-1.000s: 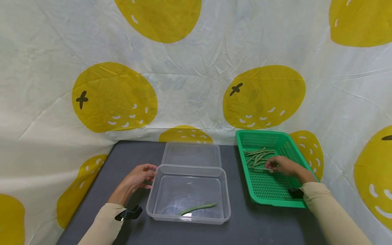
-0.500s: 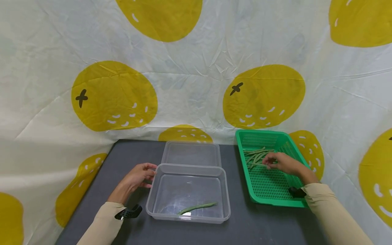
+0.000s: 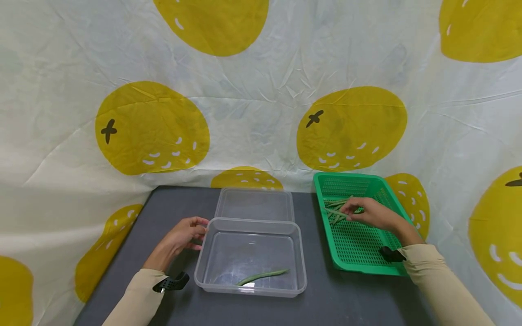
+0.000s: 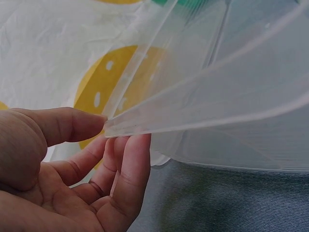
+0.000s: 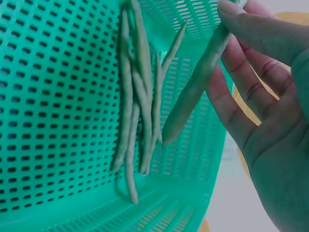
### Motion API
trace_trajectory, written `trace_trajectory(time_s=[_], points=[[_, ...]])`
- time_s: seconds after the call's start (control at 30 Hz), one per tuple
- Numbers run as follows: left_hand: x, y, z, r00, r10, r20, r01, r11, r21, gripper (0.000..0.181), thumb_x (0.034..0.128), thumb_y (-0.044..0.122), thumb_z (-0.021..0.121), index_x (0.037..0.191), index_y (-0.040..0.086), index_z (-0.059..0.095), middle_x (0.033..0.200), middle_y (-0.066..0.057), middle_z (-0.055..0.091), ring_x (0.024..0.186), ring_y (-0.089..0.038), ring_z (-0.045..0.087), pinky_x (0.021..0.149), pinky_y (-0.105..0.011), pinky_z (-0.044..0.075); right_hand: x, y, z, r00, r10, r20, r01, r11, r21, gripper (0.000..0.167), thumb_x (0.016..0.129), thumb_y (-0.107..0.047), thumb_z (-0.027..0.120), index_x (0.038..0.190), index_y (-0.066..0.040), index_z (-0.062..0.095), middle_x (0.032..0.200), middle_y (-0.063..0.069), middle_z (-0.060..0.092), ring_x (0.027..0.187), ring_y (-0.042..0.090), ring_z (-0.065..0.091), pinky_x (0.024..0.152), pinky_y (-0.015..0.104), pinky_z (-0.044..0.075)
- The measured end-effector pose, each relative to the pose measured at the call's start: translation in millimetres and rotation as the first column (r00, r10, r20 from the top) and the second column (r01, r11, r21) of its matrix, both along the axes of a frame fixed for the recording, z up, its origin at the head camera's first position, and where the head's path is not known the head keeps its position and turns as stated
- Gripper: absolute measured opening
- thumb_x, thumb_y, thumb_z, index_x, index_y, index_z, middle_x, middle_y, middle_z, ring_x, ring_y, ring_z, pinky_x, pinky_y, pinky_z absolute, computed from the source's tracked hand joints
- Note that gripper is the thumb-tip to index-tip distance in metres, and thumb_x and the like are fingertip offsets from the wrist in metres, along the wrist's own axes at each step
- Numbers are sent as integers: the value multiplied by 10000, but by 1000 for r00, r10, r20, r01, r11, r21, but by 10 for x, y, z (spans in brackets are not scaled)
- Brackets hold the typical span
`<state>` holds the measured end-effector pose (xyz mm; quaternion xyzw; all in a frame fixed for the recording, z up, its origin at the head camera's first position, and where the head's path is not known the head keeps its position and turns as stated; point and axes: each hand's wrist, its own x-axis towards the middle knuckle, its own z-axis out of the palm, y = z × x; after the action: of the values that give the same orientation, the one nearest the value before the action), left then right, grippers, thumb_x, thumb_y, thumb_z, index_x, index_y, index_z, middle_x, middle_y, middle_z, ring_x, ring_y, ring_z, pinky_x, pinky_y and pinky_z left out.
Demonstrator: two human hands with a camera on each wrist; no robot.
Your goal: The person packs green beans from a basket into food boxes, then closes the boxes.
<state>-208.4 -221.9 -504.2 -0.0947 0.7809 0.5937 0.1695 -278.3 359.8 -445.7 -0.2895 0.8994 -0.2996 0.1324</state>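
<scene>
Beans (image 5: pixel 193 92) and basket (image 3: pixel 363 268) are green, the white cloth (image 3: pixel 253 131) yellow-patterned.

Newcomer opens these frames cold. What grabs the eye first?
Probably the big yellow fruit-like prints across the white cloth in the background. Next, likely the bright green basket at right, where the right hand pinches a green bean and more beans lie. Then the clear box left of it, one lone bean inside, the left hand gripping its edge.

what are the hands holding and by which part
The right hand pinches a green bean near one end; the left hand holds the clear container by its rim.
</scene>
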Motion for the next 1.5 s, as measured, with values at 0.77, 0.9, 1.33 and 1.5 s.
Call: trace_trajectory(time_s=[0.77,0.9,1.33,1.5], points=[[-5,-5,-11,1000,-3,1,3,1000,12,374,971,127,622,1318,-6,576,1065,-193,667,842,-244,659,675,-413,598,101,-503,158,993,109,-39,-111,992,-58,217,963,-157,698,1180,-162,700,1106,29,697,926,157,669,788,334,558],[-7,-1,-9,1000,-4,0,4,1000,9,370,974,129,618,1318,-2,576,1082,-201,665,848,-246,659,679,-416,598,126,-590,194,990,137,-45,-139,989,-53,212,963,-174,700,1172,-212,696,1115,-9,689,937,107,639,791,330,558],[2,5,13,1000,-15,-4,16,999,35,382,978,119,611,1331,-16,552,1073,-200,659,834,-229,651,651,-403,589,183,-814,213,981,189,-51,-193,978,-79,242,951,-137,710,1176,-227,694,1110,-64,672,973,115,640,822,314,576],[9,-1,19,1000,-18,-3,18,999,40,390,970,119,617,1329,-17,551,1067,-201,657,831,-231,650,653,-405,589,204,-903,229,975,215,-54,-219,972,-83,245,950,-144,714,1157,-272,688,1092,-50,676,954,95,633,819,320,578]])
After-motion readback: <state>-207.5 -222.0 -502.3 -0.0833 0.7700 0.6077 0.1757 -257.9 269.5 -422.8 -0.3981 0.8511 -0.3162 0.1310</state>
